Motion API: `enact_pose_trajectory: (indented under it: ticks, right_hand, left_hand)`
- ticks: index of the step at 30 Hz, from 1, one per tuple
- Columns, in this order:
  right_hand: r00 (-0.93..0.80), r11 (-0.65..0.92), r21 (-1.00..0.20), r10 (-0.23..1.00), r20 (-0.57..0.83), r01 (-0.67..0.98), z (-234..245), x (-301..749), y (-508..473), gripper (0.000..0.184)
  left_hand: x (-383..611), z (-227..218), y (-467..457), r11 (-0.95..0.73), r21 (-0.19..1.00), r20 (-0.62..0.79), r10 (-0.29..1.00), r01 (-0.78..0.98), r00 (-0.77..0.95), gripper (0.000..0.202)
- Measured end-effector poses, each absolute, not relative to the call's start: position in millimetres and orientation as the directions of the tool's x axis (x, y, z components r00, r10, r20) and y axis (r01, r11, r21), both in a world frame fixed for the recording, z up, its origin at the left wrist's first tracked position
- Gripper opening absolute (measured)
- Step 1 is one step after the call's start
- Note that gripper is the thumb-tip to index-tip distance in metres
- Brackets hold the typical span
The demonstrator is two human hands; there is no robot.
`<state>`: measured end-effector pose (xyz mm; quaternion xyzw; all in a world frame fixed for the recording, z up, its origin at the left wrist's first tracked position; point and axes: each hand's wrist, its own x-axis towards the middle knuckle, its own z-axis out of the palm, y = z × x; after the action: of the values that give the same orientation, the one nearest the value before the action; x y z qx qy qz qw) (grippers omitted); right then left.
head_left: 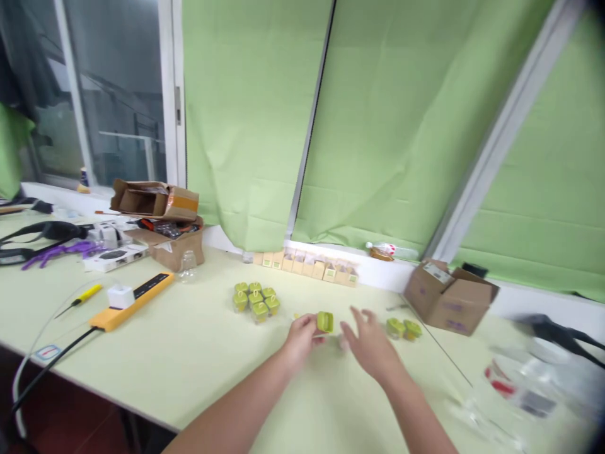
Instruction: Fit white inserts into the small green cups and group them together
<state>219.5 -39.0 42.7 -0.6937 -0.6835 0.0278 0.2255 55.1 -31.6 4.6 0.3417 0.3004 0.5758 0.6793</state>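
My left hand (302,337) pinches a small green lidded jar (324,321) just above the pale table (189,353). Beside it, my right hand (371,343) is open with its fingers spread, holding nothing. A cluster of several green-lidded jars (256,300) stands to the left of my hands. Two more green pieces (403,328) lie to the right, close to a cardboard box.
A brown cardboard box (449,296) sits at the right and open boxes (161,221) at the back left. A row of small tan boxes (307,265) lines the sill. A yellow power strip (135,299), a screwdriver (80,297) and clear plastic bags (524,391) lie around.
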Motion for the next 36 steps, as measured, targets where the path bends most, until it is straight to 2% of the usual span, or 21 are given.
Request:
enact_pose_trajectory:
  ticks: [3, 5, 6, 7, 9, 11, 12, 14, 27, 36]
  right_hand:
    - [0.058, -0.012, -0.294, 0.987, 0.147, 0.956, 23, 216, -46, 0.027]
    - [0.063, 0.025, -0.405, 0.977, 0.202, 0.914, 15, 210, -44, 0.024]
    - [0.081, 0.069, -0.524, 0.963, 0.258, 0.849, 14, 208, -42, 0.024]
    - [0.113, 0.12, -0.661, 0.948, 0.299, 0.741, 15, 205, -42, 0.023]
    - [0.184, 0.216, -0.889, 0.933, 0.311, 0.405, 19, 200, -44, 0.028]
    - [0.21, 0.28, -0.955, 0.932, 0.295, 0.097, 23, 194, -51, 0.039]
    - [0.217, 0.301, -0.954, 0.93, 0.295, 0.006, 24, 191, -55, 0.043]
    - [0.224, 0.318, -0.945, 0.929, 0.294, -0.077, 21, 185, -63, 0.045]
    - [0.221, 0.31, -0.941, 0.935, 0.276, -0.137, 1, 182, -63, 0.048]
    - [0.18, 0.347, -0.935, 0.927, 0.329, -0.077, -4, 183, -61, 0.047]
  left_hand:
    - [54, 0, -28, 0.097, 0.786, 0.0, 0.988, -0.611, 0.157, 0.048]
    - [52, -3, -26, 0.092, 0.774, 0.021, 0.985, -0.626, 0.172, 0.048]
    - [51, -4, -24, 0.086, 0.772, 0.032, 0.984, -0.63, 0.173, 0.047]
    - [50, -5, -23, 0.076, 0.773, 0.037, 0.986, -0.629, 0.165, 0.045]
    - [49, -6, -21, 0.057, 0.793, 0.031, 0.991, -0.607, 0.133, 0.042]
    - [48, -6, -21, 0.049, 0.827, 0.02, 0.993, -0.561, 0.116, 0.039]
    - [47, -6, -20, 0.045, 0.842, 0.021, 0.993, -0.538, 0.116, 0.037]
    - [47, -6, -20, 0.032, 0.862, 0.033, 0.992, -0.505, 0.119, 0.035]
    - [48, -14, -12, -0.16, 0.889, 0.235, 0.964, -0.43, 0.127, 0.048]
    - [48, -15, -11, -0.18, 0.898, 0.243, 0.964, -0.402, 0.112, 0.044]
